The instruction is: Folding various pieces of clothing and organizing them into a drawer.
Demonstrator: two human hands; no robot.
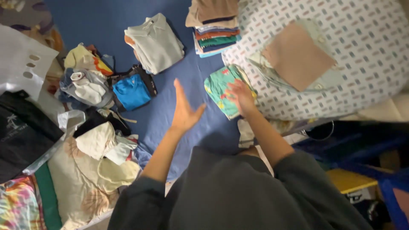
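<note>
Head view, right hand (241, 97) flat on folded teal garment (221, 90), left hand (184, 111) spread above blue sheet (170, 115)

A home bedroom is shown by a blue bedsheet (170, 123) and folded clothes (155, 42) stacked beyond the left hand (184, 111).

A stack of folded shirts (215, 32) is sitting at the top of the blue bed sheet (98, 21), with a folded grey polo shirt (155, 42) lying just beside it. A blue garment (131, 91) is lying near a loose pile of clothes (87, 83), and a tan folded cloth (298, 55) is resting on the patterned cover (366, 51).
</note>
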